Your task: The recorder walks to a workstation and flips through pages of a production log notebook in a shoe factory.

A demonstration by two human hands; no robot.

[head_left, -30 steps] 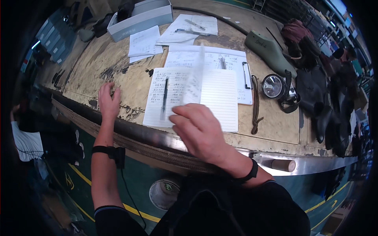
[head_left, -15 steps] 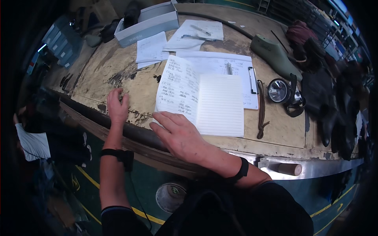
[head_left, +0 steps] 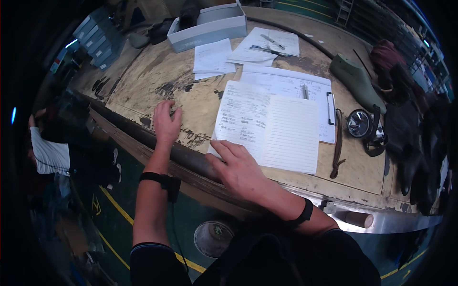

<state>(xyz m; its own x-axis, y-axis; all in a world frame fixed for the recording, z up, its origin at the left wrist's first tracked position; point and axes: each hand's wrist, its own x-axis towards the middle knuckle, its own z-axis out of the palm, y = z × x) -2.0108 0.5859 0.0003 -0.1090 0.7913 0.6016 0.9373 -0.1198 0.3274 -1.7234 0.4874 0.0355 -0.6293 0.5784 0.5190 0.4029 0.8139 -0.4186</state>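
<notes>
An open notebook [head_left: 291, 136] lies partly over a clipboard [head_left: 333, 102] with papers. Its left page carries handwriting and its right page is ruled and blank. My right hand [head_left: 238, 169] rests at the notebook's lower left corner, fingers stretched out over the page edge and thumb apart. Left of the notebook, my left hand [head_left: 167, 121] is on or just above the worn tabletop, holding nothing, with thumb and fingers apart. A pen [head_left: 306, 91] lies on the clipboard's papers above the notebook.
A brown cord [head_left: 338, 143], headlamp [head_left: 360, 124] and green shoe last [head_left: 355, 78] lie right of the clipboard, with dark boots [head_left: 403, 143] beyond. Loose papers [head_left: 213, 57] and a grey box [head_left: 210, 33] stand farther back. A bucket [head_left: 213, 238] is below the table edge.
The scene has shifted right and slightly down in view. The notebook's left page looks flatter. My right hand stays at its corner and my left hand stays beside it on the left.
</notes>
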